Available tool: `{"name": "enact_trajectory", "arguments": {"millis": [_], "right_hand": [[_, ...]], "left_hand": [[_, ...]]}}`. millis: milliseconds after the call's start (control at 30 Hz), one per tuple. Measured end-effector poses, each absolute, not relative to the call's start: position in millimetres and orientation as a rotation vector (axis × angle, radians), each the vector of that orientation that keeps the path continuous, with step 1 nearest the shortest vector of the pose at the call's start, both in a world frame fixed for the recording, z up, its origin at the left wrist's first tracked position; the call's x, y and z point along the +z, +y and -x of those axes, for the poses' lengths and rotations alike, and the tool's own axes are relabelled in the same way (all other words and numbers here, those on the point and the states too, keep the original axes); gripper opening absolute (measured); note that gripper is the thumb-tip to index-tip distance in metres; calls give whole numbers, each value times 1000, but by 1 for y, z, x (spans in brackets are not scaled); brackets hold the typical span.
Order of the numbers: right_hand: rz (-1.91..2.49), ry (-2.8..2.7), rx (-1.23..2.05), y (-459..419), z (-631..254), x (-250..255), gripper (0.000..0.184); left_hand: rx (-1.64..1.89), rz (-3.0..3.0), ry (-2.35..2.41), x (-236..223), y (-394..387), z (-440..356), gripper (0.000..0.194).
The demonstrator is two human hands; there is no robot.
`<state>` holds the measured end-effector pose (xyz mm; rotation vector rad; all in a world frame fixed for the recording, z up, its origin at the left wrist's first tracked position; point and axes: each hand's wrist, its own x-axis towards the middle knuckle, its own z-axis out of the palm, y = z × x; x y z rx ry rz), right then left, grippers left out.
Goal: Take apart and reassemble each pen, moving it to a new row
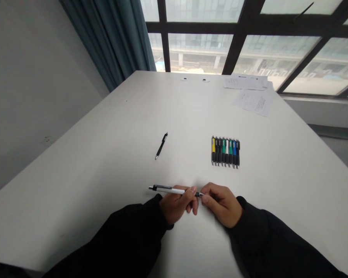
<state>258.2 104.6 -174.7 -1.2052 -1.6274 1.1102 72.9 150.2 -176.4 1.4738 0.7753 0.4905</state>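
A white pen (178, 190) with a black clip and dark grip lies sideways across my left hand (181, 200), which is closed around it. Its silver tip points right, where the thumb and forefinger of my right hand (222, 202) pinch it. The push-button end points left. Beyond my left hand, a single black pen (161, 146) lies slanted on the white table (110, 154). Further right, several pens lie side by side in a neat row, among them a yellow pen (213, 146), a white one (227, 146) and a blue one (234, 148).
Printed papers (246, 82) lie at the table's far right corner. Two small white pieces with dark marks (184, 79) sit near the far edge. Behind stand a blue curtain (116, 38) and a dark-framed window (201, 27). A grey wall (40, 69) runs along the left.
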Motion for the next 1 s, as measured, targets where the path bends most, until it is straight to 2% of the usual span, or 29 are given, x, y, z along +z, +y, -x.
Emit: {"name": "enact_trajectory", "arguments": {"millis": [1000], "right_hand": [[1282,-1607,1083,105,-258,-177,30]], "left_hand": [[475,-1413,719,-178,152,-72,72]]}}
